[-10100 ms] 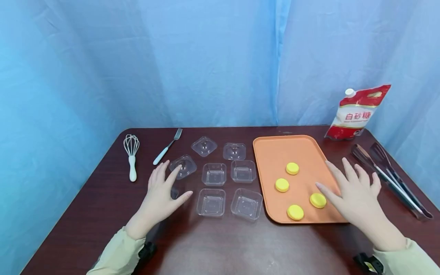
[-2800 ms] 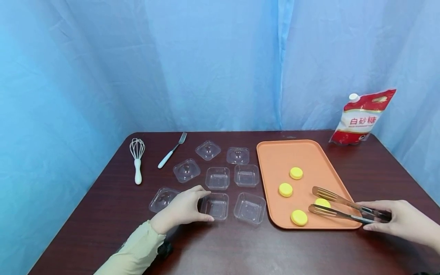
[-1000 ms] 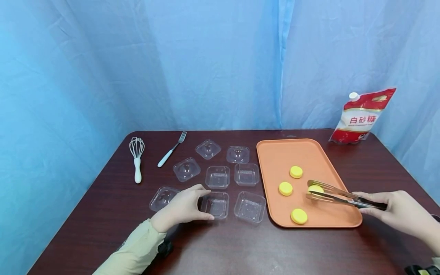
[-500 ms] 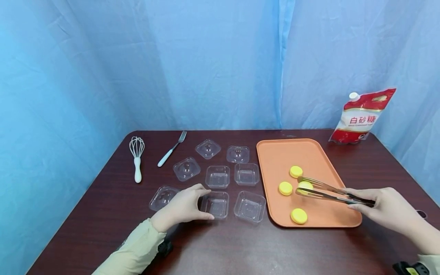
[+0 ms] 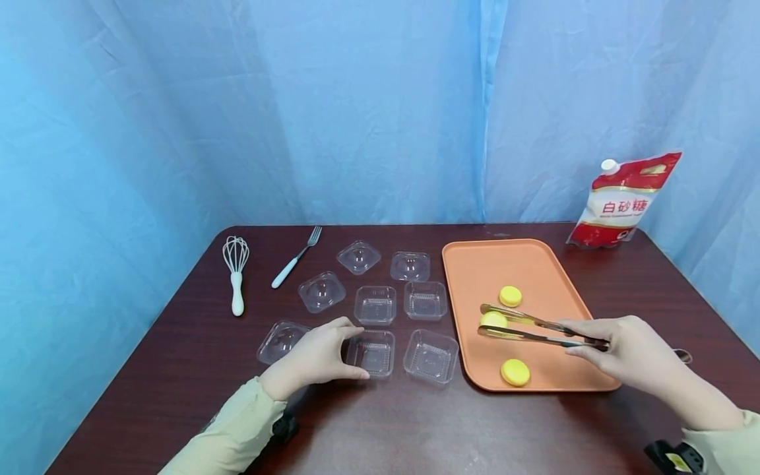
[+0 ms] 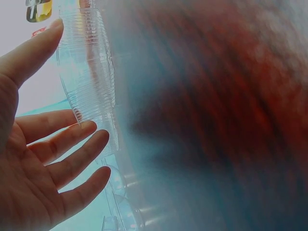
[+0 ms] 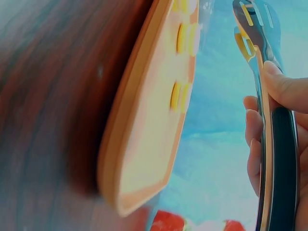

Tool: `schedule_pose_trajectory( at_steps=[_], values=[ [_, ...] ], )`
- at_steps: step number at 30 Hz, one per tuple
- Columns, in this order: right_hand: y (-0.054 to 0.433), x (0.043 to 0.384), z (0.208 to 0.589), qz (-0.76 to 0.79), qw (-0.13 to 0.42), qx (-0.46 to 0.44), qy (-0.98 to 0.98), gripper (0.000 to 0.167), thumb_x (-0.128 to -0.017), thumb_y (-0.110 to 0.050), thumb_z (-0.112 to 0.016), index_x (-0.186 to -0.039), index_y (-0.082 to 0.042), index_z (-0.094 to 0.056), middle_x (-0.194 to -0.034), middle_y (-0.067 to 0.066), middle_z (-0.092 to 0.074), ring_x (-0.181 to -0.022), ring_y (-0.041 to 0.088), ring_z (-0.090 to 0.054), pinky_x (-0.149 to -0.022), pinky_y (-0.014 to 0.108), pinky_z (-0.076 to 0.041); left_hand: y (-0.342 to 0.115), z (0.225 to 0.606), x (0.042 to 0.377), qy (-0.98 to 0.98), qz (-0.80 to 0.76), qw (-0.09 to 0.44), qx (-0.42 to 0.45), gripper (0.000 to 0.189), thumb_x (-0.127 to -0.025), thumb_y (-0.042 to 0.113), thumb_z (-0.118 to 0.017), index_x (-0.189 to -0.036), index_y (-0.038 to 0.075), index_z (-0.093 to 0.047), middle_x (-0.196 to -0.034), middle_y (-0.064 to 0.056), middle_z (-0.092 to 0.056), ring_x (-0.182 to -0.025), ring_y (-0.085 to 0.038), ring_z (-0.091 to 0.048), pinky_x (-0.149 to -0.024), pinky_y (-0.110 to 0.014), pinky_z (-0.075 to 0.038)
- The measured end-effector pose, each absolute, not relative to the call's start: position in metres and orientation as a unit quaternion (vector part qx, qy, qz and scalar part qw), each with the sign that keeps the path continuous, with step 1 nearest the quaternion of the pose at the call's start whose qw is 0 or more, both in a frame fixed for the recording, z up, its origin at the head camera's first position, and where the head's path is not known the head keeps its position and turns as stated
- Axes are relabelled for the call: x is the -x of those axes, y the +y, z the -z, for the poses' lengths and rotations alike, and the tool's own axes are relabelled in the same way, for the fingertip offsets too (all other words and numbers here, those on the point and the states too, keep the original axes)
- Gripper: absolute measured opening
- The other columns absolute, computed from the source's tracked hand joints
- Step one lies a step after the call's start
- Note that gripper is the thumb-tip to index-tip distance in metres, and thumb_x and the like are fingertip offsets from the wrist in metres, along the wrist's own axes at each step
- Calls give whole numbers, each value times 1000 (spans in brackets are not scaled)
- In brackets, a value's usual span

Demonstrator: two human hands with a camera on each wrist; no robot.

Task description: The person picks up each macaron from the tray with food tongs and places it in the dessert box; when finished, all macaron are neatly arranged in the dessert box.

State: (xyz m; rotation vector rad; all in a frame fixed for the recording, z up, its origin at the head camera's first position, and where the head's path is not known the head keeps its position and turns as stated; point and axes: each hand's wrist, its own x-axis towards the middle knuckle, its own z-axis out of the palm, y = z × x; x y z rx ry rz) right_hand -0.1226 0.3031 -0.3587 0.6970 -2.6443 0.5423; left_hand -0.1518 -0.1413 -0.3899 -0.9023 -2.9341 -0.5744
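In the head view, gripping black-handled, slotted metal tongs (image 5: 543, 339) in the right hand (image 5: 623, 346), with a round yellow disc (image 5: 493, 321) between the tips above the orange rectangular tray (image 5: 475, 264); holding a clear square plastic container (image 5: 377, 356) on the dark wooden bench (image 5: 427, 429) with the left hand (image 5: 311, 361). In the left wrist view, spanning that container between thumb and fingers; might buckle thin plastic by squeezing. In the right wrist view, curling fingers round the tongs; could drop the disc through slackened pressure, or nudge other discs (image 5: 514, 373) by dipping low

On the bench (image 5: 439, 429), containers (image 5: 431, 357) sit left of the tray (image 5: 481, 264) — whisk (image 5: 237, 287) farther left, sugar pouch (image 5: 620, 206) at the back right.
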Motion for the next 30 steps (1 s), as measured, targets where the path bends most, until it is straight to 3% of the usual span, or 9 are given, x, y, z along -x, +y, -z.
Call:
schedule_pose_trajectory(
  at_steps=[4,11,18,25,30],
  values=[
    [291,127,358,-198,183,-274,-923,42,-61,-8,-86,-101,-11,-75,-68,-10,-69,-52,-9,-36,-43,9,-25,-141,390,152,-939,183,11,291,71,-64,43,-84,-119,2,-65,-100,0,-61,-85,-11,-58,-76,-30,-50],
    [269,134,358,-209,178,-311,-910,43,-62,-9,-86,-103,-14,-75,-69,-15,-66,-52,-9,-34,-45,8,-27,-140,389,152,-941,183,2,284,71,-65,43,-84,-119,2,-65,-100,0,-60,-83,-11,-57,-74,-30,-49],
    [246,137,357,-217,159,-320,-909,40,-66,-10,-84,-105,-13,-75,-84,-3,-73,-56,-8,-39,-46,13,-31,-139,388,151,-942,181,-1,281,71,-65,44,-84,-120,3,-64,-100,0,-60,-82,-10,-57,-74,-30,-49],
    [225,141,357,-217,126,-334,-908,39,-69,-12,-83,-107,-13,-74,-63,-18,-60,-48,-10,-28,-42,14,-27,-140,389,151,-942,181,0,282,71,-65,44,-83,-120,3,-64,-100,0,-60,-83,-11,-57,-75,-31,-49],
    [211,144,356,-214,127,-351,-903,38,-69,-13,-83,-106,-11,-74,-82,-2,-73,-45,-11,-27,-41,13,-28,-140,389,151,-941,183,2,284,71,-65,43,-84,-119,3,-65,-100,0,-60,-84,-11,-57,-76,-31,-49]
  ],
)
